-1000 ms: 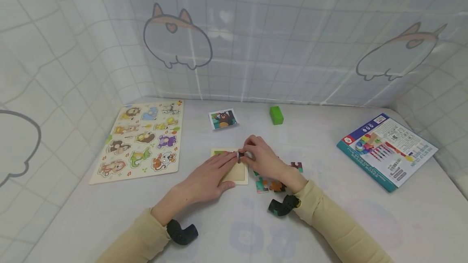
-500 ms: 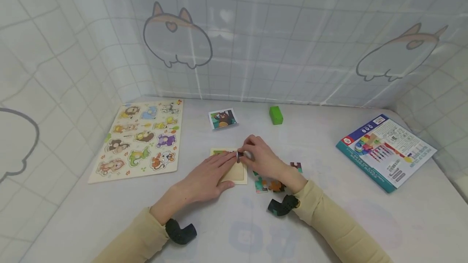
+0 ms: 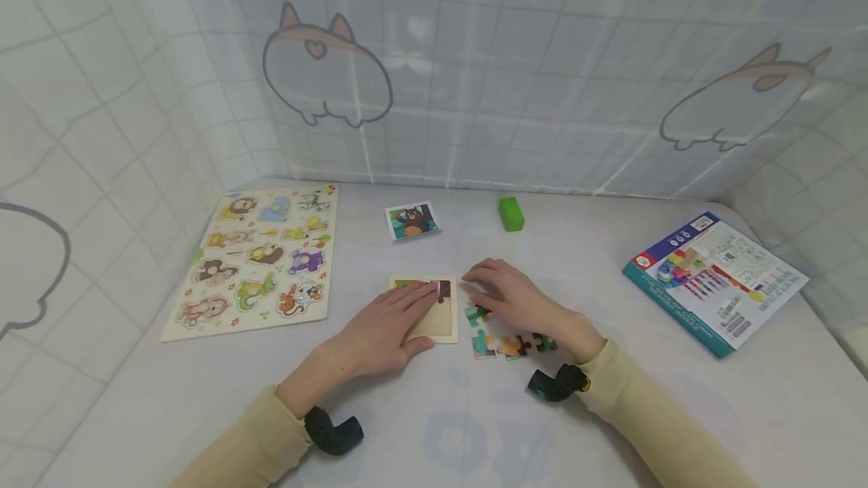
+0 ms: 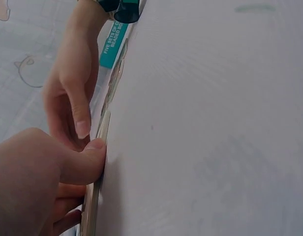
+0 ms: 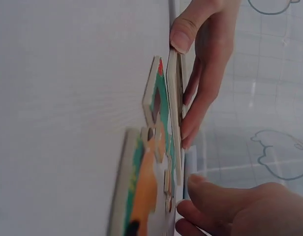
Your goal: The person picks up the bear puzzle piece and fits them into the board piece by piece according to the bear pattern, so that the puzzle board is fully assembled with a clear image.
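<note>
My left hand (image 3: 376, 330): fingers laid out straight across the puzzle tray (image 3: 437, 324), lower middle of the frame; the left wrist view adds my thumb pressed to the tray's edge.
My right hand (image 3: 518, 303): relaxed, thumb and loosely bent fingers apart, just right of the tray.
Loose pieces (image 3: 511, 347): below my right hand; the right wrist view shows their thick edges, which the head view flattens.
Animal board (image 3: 273, 238): left side.
Box (image 3: 722, 281): right side; spine reads "FIVE SETS OF" and "BEADED BO…" in the left wrist view.
Bear card (image 3: 412, 221): upper middle, green block (image 3: 511, 215) to its right.
</note>
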### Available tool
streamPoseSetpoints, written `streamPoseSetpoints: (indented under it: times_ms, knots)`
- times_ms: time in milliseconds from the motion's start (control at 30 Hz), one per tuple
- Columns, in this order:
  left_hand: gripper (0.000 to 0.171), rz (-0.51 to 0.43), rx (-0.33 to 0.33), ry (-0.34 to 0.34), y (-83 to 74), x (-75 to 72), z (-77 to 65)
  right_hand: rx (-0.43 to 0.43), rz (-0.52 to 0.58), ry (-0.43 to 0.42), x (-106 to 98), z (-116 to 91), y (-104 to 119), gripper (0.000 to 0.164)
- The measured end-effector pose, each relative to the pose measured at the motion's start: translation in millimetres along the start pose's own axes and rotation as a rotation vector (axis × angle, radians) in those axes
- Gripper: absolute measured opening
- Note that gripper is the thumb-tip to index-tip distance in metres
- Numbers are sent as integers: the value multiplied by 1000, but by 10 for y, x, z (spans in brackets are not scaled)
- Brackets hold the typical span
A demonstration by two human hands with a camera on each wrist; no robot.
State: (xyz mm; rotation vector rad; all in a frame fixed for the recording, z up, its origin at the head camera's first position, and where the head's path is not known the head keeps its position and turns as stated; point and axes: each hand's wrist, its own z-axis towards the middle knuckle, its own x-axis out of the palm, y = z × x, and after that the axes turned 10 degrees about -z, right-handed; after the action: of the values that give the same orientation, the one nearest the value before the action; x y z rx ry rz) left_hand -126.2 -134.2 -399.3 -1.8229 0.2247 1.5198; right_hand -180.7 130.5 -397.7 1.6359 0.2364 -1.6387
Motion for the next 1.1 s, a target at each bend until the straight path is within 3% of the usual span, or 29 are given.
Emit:
streamPoseSetpoints:
  times_ms: [333, 633, 1100]
  knots:
    - [69, -36, -30, -5, 13, -4, -11, -43, 31, 61, -58, -176, -82, 36]
    - [68, -38, -33, -11, 5, 7, -11, -75, 36, 87, -65, -186, -118, 20]
    - [72, -41, -37, -111, 12, 14, -48, -115, 8, 72, -73, -191, -107, 17]
